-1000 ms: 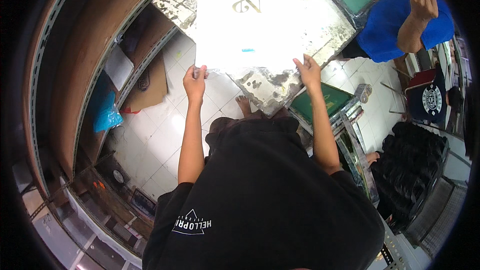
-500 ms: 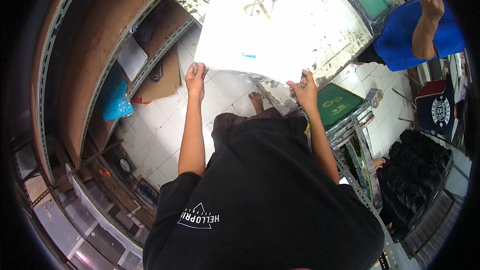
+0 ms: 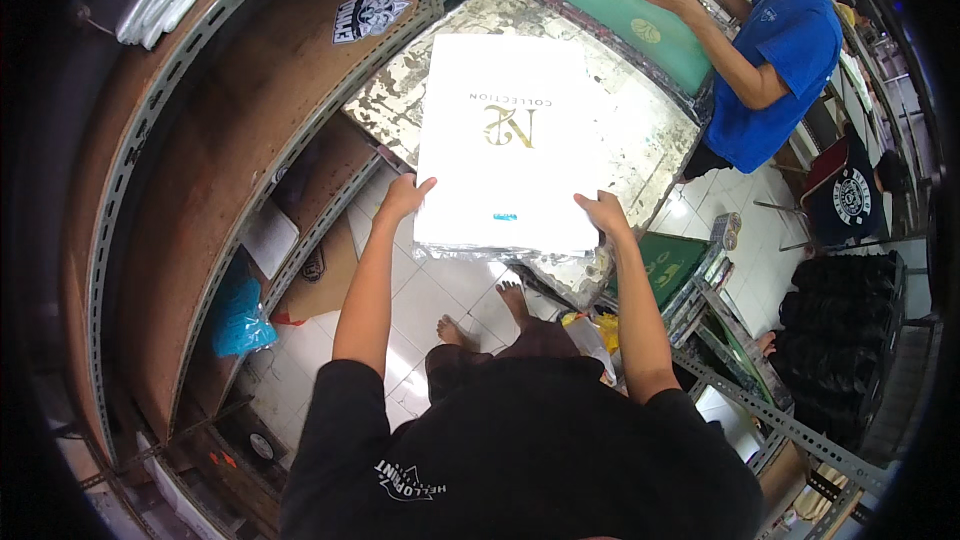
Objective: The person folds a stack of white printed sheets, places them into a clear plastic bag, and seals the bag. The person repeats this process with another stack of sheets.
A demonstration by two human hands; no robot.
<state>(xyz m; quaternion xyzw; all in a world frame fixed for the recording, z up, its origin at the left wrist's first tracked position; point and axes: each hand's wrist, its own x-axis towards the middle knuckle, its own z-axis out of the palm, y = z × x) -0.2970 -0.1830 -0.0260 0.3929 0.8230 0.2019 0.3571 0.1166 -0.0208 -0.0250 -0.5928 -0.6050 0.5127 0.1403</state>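
A stack of white plastic bags, printed with a gold emblem and a small blue mark, lies partly over the paint-worn tabletop. Its near edge, with crinkled clear plastic, reaches past the table's edge toward me. My left hand grips the stack's left side near the close corner, thumb on top and fingers hidden at the edge. On the opposite side my right hand holds it the same way, thumb laid over the top.
Across the table, a person in a blue shirt has their hands above a green printing screen. Wooden shelves on a metal frame line my left. Another green screen stands low at right, near stacked black items.
The stack sits lower in view and looks squarer, with my hands further along its sides. My view has shifted, showing more of the table and of the person in blue.
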